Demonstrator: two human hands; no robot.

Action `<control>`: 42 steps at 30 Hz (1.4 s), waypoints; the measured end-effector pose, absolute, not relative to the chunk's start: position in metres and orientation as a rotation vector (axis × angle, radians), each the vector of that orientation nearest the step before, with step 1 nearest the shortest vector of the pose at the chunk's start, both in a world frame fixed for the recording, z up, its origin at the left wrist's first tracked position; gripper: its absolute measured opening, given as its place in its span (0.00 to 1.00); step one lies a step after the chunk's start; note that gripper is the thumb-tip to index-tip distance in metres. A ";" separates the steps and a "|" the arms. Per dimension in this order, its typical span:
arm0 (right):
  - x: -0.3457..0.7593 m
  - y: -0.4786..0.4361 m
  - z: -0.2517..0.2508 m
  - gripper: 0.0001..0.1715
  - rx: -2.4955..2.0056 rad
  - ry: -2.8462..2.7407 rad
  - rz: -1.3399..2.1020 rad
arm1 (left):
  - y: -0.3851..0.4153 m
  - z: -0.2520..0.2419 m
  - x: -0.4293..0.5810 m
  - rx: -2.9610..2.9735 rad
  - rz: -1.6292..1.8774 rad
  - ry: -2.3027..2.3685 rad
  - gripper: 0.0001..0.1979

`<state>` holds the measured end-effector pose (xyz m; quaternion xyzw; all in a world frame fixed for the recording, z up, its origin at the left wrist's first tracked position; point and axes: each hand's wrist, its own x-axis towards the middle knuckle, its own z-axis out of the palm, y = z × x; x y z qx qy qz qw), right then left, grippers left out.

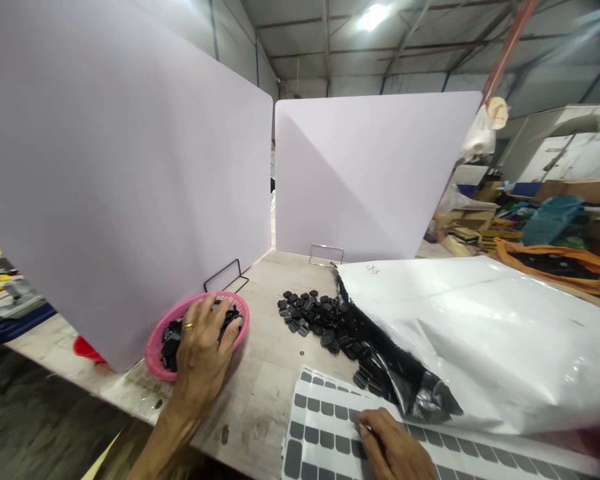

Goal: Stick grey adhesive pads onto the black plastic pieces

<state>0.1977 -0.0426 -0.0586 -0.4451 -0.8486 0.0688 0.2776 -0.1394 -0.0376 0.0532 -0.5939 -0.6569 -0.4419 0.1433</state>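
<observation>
"Where is the left hand (pixel 205 343)?"

"Over the pink basket (pixel 154 357), at the left of the tabletop (pixel 265 380). Its fingers (pixel 219 312) reach in over the black pieces (pixel 170 348) lying there (a gold ring (pixel 188 325) shows on one of them)."

"Are they gripping anything?"

"The thumb stands apart from the forefinger, and the hand is loosely spread; its undersides are hidden."

"And the right hand (pixel 394 445)?"

"Down at the near edge, on the white sheets (pixel 313 418) printed with rows of grey rounded shapes. Thumb and forefinger are close to each other, but I cannot tell whether they pinch something or just press on the top sheet."

"Are there more black pieces?"

"Yes, a loose heap (pixel 310 312) between the basket and the big white bag (pixel 480 320). It runs up to the bag's mouth, where the black lining (pixel 405 373) shows (a few pieces lie right by the sheets)."

"What stands behind?"

"Two pale upright boards, one on the left (pixel 180 167) and one at the back (pixel 355 173), with a wire stand (pixel 326 255) at the foot of the back one."
</observation>
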 end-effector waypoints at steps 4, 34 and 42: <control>0.169 -0.052 -0.049 0.08 -1.271 -2.339 0.305 | -0.053 0.013 -0.120 -2.369 -1.132 -1.762 0.20; 0.095 -0.083 -0.067 0.18 -1.372 -2.237 -0.008 | -0.054 -0.080 -0.095 -2.987 -0.320 -1.857 0.37; 0.142 -0.059 -0.049 0.04 -1.052 -2.115 0.787 | -0.044 -0.108 -0.115 -3.006 -0.318 -1.730 0.46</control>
